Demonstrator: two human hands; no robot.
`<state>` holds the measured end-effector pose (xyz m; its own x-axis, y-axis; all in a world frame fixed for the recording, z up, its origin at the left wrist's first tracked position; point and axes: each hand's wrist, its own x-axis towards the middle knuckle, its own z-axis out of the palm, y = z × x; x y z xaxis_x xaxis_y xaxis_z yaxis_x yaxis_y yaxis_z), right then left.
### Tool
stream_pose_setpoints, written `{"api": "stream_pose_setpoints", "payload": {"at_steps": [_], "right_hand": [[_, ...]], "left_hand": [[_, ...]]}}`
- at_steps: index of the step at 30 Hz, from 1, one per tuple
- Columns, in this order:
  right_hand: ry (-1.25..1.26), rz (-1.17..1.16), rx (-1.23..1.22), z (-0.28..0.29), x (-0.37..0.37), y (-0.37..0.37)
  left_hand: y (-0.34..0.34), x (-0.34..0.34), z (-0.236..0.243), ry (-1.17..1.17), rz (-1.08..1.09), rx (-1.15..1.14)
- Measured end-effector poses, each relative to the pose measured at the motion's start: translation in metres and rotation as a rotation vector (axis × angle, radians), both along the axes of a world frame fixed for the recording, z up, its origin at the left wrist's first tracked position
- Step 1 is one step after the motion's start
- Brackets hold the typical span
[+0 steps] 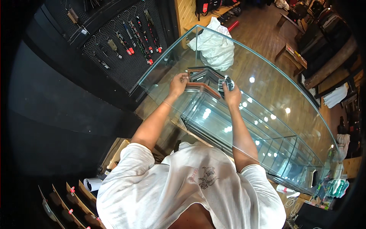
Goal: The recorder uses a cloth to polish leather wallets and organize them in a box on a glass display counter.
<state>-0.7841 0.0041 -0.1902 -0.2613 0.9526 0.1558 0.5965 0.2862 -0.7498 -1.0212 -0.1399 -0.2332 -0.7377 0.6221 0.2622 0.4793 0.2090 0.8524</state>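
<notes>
Through the glass top of a display case [267,76], a loose stack of folded brown wallets [202,89] and black wallets [206,76] shows between my hands. My left hand [177,84] has curled fingers at the stack's left end; what exactly they pinch is too small to make out. My right hand [232,95] is closed on a dark item with white markings [228,82] at the stack's right end, thumb on top. A crumpled white plastic bag [213,49] lies beyond the wallets.
A black mesh wall [95,57] with hanging straps and tags is at left. Wooden benches [289,57] stand on the wooden floor beyond the case. Slotted wooden racks [65,202] are at lower left. Bundled fabric [335,187] sits at the right.
</notes>
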Motion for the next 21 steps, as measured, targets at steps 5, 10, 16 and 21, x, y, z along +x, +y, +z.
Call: {"api": "stream_pose_setpoints", "payload": {"at_steps": [5,10,16,21], "right_hand": [[-0.03,-0.167,-0.068,0.007,0.02,0.033],[-0.087,0.119,-0.085,0.005,-0.004,0.054],[-0.126,0.047,-0.143,-0.035,-0.017,0.079],[-0.015,0.058,-0.101,-0.015,-0.026,0.047]], "left_hand": [[0.009,0.014,0.016,-0.116,-0.015,-0.069],[0.026,-0.01,0.002,-0.122,0.013,-0.08],[0.048,-0.013,0.003,-0.182,-0.111,-0.157],[0.055,-0.021,-0.012,-0.257,-0.164,-0.017]]}}
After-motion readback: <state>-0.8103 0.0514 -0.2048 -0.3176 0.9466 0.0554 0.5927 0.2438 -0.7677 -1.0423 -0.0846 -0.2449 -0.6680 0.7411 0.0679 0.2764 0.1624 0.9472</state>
